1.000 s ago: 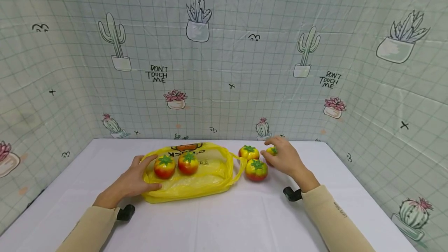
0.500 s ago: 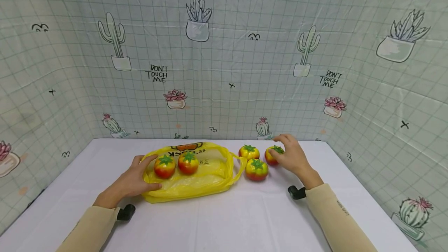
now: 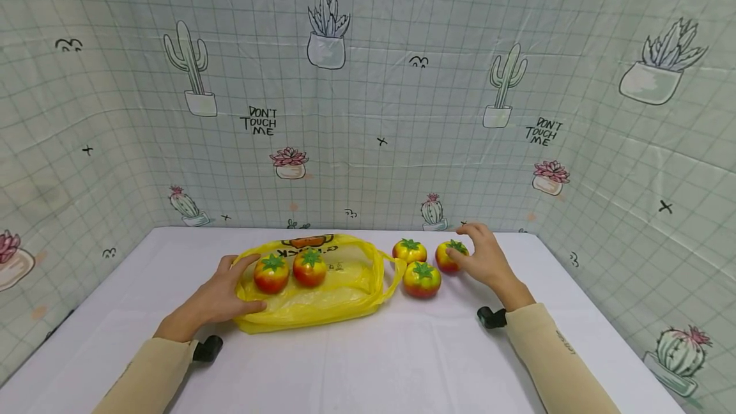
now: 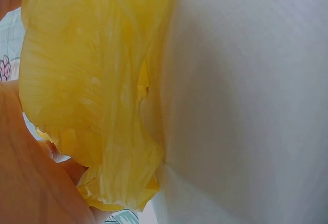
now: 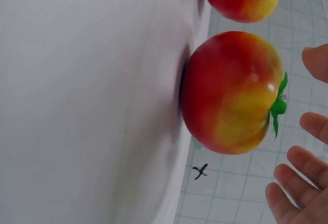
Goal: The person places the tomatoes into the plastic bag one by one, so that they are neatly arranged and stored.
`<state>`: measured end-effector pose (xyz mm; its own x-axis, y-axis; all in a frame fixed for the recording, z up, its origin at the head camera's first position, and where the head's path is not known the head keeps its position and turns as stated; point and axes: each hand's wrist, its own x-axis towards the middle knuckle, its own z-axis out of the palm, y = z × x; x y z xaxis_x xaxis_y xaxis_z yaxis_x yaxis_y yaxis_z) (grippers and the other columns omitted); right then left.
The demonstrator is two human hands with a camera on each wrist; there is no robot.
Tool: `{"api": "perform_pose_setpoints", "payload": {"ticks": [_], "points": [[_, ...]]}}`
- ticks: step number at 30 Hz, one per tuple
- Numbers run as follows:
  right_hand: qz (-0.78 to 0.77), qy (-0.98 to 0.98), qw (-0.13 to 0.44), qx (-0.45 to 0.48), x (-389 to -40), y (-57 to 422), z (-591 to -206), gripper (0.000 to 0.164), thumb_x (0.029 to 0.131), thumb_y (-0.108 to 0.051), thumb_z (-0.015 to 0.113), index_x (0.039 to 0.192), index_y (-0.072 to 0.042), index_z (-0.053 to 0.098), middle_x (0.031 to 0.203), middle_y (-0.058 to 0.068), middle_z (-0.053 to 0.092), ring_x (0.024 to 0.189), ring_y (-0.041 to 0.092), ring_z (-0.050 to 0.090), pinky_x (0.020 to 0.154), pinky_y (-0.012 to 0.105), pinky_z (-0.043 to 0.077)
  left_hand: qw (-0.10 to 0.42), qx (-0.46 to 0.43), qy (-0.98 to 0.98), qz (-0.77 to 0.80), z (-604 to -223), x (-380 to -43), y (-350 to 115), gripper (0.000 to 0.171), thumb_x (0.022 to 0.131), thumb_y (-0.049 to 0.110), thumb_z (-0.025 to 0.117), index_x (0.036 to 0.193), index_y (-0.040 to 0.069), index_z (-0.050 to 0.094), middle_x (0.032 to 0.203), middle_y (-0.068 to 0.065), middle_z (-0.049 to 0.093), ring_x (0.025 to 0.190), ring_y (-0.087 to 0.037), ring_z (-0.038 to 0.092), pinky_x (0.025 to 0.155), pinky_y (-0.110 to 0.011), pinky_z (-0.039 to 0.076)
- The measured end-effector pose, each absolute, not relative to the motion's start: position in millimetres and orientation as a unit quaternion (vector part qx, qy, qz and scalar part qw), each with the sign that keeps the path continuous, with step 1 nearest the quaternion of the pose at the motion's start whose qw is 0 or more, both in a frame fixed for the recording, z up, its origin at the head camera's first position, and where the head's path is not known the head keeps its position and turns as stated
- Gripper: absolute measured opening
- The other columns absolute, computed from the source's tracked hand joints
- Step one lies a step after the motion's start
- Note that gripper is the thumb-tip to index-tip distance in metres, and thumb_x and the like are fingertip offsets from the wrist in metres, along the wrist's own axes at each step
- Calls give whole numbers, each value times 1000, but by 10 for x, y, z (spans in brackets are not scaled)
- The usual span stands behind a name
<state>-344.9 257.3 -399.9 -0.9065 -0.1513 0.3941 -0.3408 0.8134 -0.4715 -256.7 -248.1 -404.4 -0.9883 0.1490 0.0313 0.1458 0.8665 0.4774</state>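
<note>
Right hand (image 3: 486,259) wide beside a tomato (image 5: 228,93); left hand (image 3: 215,296) touches yellow bag (image 3: 322,317) holding two tomatoes (image 3: 271,277), grip unclear.

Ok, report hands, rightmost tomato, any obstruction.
Left hand holds yellow bag. Rightmost tomato on table, right hand beside, not touching. Nothing visible between them.

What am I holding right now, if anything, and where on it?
Left hand: the yellow bag, by its left end. Right hand: nothing, apart from the nearest tomato.
</note>
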Motion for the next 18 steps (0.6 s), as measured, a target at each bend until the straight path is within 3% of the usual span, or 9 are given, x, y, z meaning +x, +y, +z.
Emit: {"api": "perform_pose_setpoints", "payload": {"ticks": [11, 18], "points": [[299, -939, 128, 116, -3477, 2628, -4040, 59, 87, -41, 67, 131, -8, 48, 144, 20, 32, 130, 43, 33, 103, 64, 29, 7, 75, 967, 243, -4045, -2561, -2488, 96, 71, 52, 77, 146, 14, 31, 140, -27, 21, 115, -51, 45, 90, -67, 41], [310, -936, 118, 119, -3490, 2652, -4077, 58, 87, -34, 67, 133, -6, 46, 140, 20, 35, 129, 41, 34, 104, 62, 28, 10, 74, 967, 242, -4033, -2549, -2479, 97, 70, 52, 77, 146, 15, 31, 141, -27, 21, 115, -51, 46, 89, -67, 41]]}}
